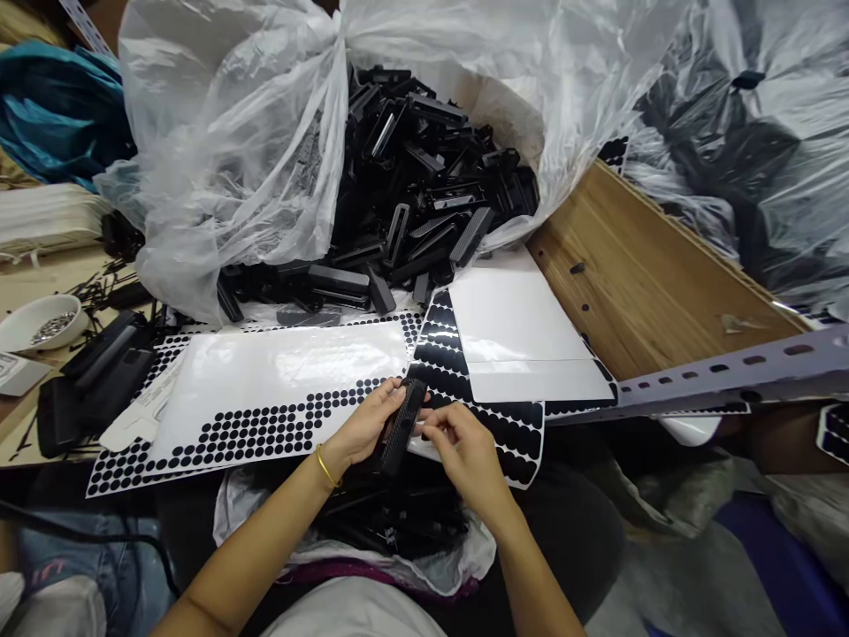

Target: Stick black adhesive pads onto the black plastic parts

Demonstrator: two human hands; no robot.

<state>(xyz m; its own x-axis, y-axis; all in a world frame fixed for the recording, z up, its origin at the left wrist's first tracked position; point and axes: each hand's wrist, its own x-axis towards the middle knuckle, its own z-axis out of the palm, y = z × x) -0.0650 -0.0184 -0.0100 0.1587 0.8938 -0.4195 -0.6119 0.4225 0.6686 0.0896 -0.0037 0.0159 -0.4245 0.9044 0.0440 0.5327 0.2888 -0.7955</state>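
My left hand (365,428), with a yellow bangle at the wrist, is closed around a long black plastic piece with a carbon-like textured face (402,428). Beside its right edge, my right hand (461,448) is closed in a pinch; what lies between those fingertips is too small to make out. Below both hands, a bag (478,556) in the lap holds more black pieces. On the left lies a white sheet of black round stickers (258,429), partly bare. Another sheet with larger black stickers (514,451) reaches under the right side.
A big clear plastic bag (265,115) spills a heap of similar black pieces (424,195) at the back. To the right stands a wooden board (637,265) behind a perforated metal rail (730,363). A white bowl of small metal parts (43,323) sits far left.
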